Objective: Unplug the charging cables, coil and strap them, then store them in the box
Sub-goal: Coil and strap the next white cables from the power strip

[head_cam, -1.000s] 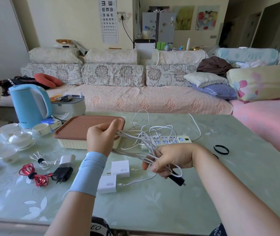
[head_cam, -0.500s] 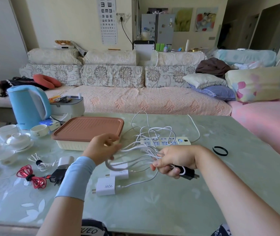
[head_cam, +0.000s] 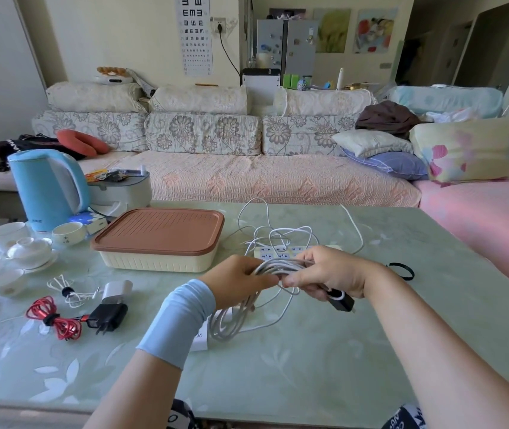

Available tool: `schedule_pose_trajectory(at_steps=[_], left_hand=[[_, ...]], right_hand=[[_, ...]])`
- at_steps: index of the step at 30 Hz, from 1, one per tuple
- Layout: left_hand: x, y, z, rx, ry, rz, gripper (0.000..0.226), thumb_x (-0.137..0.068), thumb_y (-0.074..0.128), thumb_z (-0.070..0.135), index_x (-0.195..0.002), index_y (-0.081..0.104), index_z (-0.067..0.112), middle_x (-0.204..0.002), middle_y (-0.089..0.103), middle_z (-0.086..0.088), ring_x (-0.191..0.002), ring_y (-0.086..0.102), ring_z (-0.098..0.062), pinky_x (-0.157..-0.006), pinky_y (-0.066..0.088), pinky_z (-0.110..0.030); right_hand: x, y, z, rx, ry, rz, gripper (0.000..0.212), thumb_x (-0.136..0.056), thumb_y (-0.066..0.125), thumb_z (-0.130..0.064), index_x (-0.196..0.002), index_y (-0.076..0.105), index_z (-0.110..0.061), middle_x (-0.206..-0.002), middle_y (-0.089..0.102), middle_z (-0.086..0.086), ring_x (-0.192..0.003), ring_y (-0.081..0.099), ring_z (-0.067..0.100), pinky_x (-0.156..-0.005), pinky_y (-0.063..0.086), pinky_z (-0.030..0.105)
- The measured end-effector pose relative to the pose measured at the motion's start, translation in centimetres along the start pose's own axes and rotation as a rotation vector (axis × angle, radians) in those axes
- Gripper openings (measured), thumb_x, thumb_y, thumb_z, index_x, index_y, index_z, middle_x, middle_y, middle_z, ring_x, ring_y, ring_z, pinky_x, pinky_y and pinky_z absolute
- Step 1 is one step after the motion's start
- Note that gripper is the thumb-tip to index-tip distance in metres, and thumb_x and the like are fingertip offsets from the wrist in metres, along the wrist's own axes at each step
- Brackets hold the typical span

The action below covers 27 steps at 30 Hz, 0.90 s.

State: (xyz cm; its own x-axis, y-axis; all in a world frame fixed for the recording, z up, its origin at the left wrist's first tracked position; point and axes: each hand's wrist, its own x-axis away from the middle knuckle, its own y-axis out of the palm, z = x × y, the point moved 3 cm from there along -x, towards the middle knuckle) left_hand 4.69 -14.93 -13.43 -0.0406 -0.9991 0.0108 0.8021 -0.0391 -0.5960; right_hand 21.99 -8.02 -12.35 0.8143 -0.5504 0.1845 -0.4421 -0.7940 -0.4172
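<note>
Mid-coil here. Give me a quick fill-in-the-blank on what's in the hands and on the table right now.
The left hand and the right hand both hold the white cable; the plug sticking out of the right hand is ____.
The closed box has a ____ lid.
The red cable lies to the ____ of the left hand.
The kettle is ____.
Missing words: black, brown, left, blue.
</note>
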Motion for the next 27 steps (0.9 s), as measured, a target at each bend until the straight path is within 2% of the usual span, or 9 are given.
schedule_pose_trajectory(at_steps=[3, 6, 8, 11, 15, 17, 19, 24, 27], left_hand=[[0.3, 0.7, 0.0, 0.170, -0.078, -0.065, 0.018, -0.091, 0.066, 0.026, -0.087, 0.072, 0.010, -0.068, 0.051, -0.007, -0.059, 0.059, -0.020, -0.063, 0.060, -0.034], [0.7, 1.4, -0.2, 0.403, -0.111, -0.172, 0.014, -0.097, 0.057, 0.018, -0.103, 0.064, 0.007, -0.083, 0.065, -0.008, -0.069, 0.069, -0.023, -0.060, 0.057, -0.030], [0.8, 1.2, -0.5, 0.382, -0.103, -0.177, 0.016, -0.098, 0.055, 0.022, -0.095, 0.059, 0.007, -0.066, 0.063, -0.004, -0.052, 0.063, -0.020, -0.049, 0.050, -0.028], [0.5, 0.5, -0.7, 0.370, -0.103, -0.094, 0.031, -0.093, 0.058, 0.036, -0.079, 0.055, 0.009, -0.048, 0.039, 0.001, -0.037, 0.038, -0.016, -0.041, 0.035, -0.023], [0.2, 0.2, -0.5, 0.505, -0.106, -0.057, 0.043, -0.084, 0.057, 0.049, -0.070, 0.055, 0.008, -0.046, 0.027, -0.001, -0.035, 0.024, -0.014, -0.037, 0.026, -0.016], [0.1, 0.0, -0.7, 0.478, -0.123, -0.012, 0.045, -0.089, 0.057, 0.047, -0.064, 0.057, 0.009, -0.045, 0.028, -0.002, -0.036, 0.023, -0.015, -0.036, 0.025, -0.016], [0.1, -0.2, -0.9, 0.459, -0.134, 0.021, 0.046, -0.090, 0.057, 0.046, -0.062, 0.059, 0.010, -0.045, 0.030, -0.003, -0.036, 0.025, -0.016, -0.037, 0.027, -0.016], [0.3, -0.4, -1.1, 0.457, -0.096, -0.018, 0.039, -0.084, 0.063, 0.046, -0.074, 0.067, 0.008, -0.058, 0.056, -0.003, -0.048, 0.050, -0.019, -0.049, 0.045, -0.025], [0.4, -0.7, -1.7, 0.279, -0.114, -0.026, 0.022, -0.086, 0.068, 0.035, -0.083, 0.068, 0.013, -0.075, 0.072, 0.000, -0.067, 0.063, -0.017, -0.067, 0.054, -0.025]], right_hand=[[-0.2, -0.1, 0.0, 0.148, -0.016, 0.064, 0.017, -0.079, 0.069, -0.024, -0.081, 0.069, -0.007, -0.050, 0.049, 0.006, -0.044, 0.040, 0.020, -0.049, 0.030, 0.029], [-0.8, 0.1, 0.6, 0.229, 0.025, 0.115, 0.031, -0.073, 0.068, -0.032, -0.089, 0.069, -0.005, -0.060, 0.058, 0.007, -0.052, 0.048, 0.023, -0.056, 0.038, 0.039], [-1.1, 0.2, 0.7, 0.256, 0.014, 0.160, 0.020, -0.075, 0.071, -0.032, -0.093, 0.072, -0.023, -0.066, 0.062, 0.003, -0.053, 0.054, 0.021, -0.057, 0.045, 0.039], [-1.5, 0.1, 0.5, 0.229, -0.065, 0.270, 0.026, -0.078, 0.078, -0.030, -0.100, 0.069, -0.042, -0.066, 0.060, 0.000, -0.056, 0.053, 0.015, -0.059, 0.045, 0.029], [-1.8, 1.8, -0.6, 0.252, -0.185, 0.144, 0.012, -0.092, 0.064, -0.020, -0.094, 0.069, -0.031, -0.077, 0.064, 0.005, -0.064, 0.056, 0.016, -0.062, 0.046, 0.037], [-1.7, 2.6, -0.9, 0.179, -0.154, 0.079, 0.018, -0.097, 0.056, -0.010, -0.092, 0.064, -0.024, -0.079, 0.067, 0.002, -0.071, 0.063, 0.016, -0.067, 0.049, 0.037], [-1.8, 3.0, -0.8, 0.144, -0.111, 0.042, 0.017, -0.099, 0.051, -0.010, -0.090, 0.058, -0.022, -0.074, 0.062, 0.006, -0.068, 0.060, 0.020, -0.066, 0.045, 0.030], [-2.2, 2.6, -0.3, 0.075, -0.035, 0.080, 0.016, -0.102, 0.048, -0.018, -0.089, 0.058, -0.016, -0.065, 0.038, -0.003, -0.050, 0.038, 0.013, -0.071, 0.052, 0.041], [-1.8, 1.7, -0.1, 0.011, -0.005, 0.174, 0.019, -0.105, 0.043, -0.017, -0.095, 0.059, -0.013, -0.064, 0.032, -0.002, -0.051, 0.030, 0.014, -0.055, 0.041, 0.031]])
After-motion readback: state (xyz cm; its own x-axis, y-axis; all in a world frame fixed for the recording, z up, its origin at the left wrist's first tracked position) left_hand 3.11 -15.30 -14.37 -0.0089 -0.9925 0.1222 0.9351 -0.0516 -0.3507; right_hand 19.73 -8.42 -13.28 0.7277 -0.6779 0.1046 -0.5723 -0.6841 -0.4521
